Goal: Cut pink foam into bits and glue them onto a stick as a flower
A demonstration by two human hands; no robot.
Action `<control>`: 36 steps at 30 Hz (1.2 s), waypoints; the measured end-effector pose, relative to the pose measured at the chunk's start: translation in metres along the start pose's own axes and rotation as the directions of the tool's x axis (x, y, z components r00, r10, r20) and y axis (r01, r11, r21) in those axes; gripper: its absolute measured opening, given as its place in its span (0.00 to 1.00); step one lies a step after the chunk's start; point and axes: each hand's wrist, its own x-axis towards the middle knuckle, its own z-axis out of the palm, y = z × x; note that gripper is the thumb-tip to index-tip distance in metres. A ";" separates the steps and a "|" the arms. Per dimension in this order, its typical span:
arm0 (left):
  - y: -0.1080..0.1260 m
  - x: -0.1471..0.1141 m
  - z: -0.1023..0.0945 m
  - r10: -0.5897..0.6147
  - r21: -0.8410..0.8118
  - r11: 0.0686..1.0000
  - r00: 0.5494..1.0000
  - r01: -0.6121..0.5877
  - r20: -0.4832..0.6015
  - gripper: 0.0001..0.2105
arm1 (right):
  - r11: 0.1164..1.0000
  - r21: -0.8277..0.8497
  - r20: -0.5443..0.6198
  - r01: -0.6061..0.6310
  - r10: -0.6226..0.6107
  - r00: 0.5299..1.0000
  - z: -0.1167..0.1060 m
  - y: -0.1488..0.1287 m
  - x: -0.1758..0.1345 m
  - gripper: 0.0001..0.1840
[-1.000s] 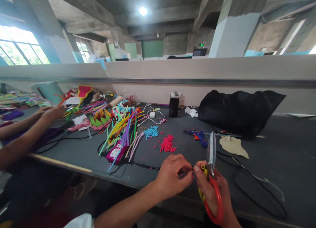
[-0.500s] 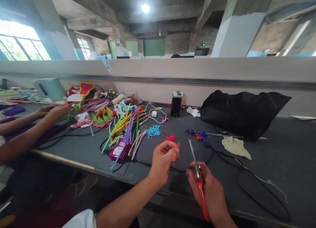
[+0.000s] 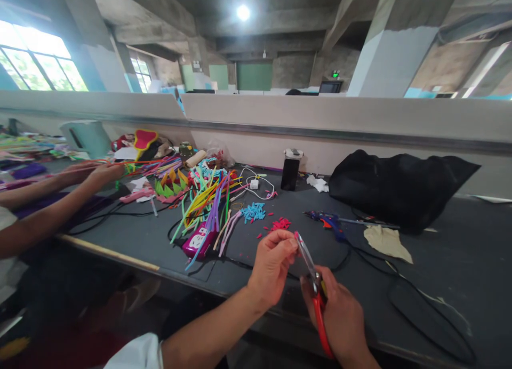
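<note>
Between thumb and fingertips, my left hand (image 3: 274, 265) pinches a small red piece (image 3: 296, 234), probably cut pipe cleaner; most of it is hidden. My right hand (image 3: 340, 310) is wrapped round red-handled scissors (image 3: 323, 326). Their blades meet the red piece at my left fingertips. On the table just beyond lies a little pile of red pieces (image 3: 281, 224), with a few scattered beside it. Left of that sits a pile of blue pieces (image 3: 253, 211). A bundle of colourful pipe cleaners (image 3: 216, 203) rests partly on a purple power strip (image 3: 199, 242).
A blue glue gun (image 3: 330, 221) lies at right, its black cord looping over the table. Behind are a black bag (image 3: 400, 187), a beige cloth (image 3: 387, 243) and an upright phone (image 3: 290, 174). At left, a co-worker's hands (image 3: 106, 174) hold orange strands.
The scissors have moved left and up to my left fingertips, where the blades now reach the red piece. The view has shifted slightly.
</note>
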 end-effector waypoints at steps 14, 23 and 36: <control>0.004 0.000 0.002 -0.029 0.010 1.000 0.999 0.029 0.030 0.05 | 1.000 -0.011 -0.013 0.012 -0.012 1.000 -0.001 0.004 0.000 0.18; 0.006 0.003 -0.001 0.001 0.035 0.999 1.000 -0.002 0.011 0.05 | 0.999 0.054 0.031 0.000 -0.002 1.000 0.000 0.002 0.001 0.18; 0.007 0.000 0.001 0.048 0.143 0.988 0.999 -0.049 0.008 0.06 | 0.999 -0.026 -0.003 0.029 -0.029 1.000 -0.003 0.003 0.000 0.16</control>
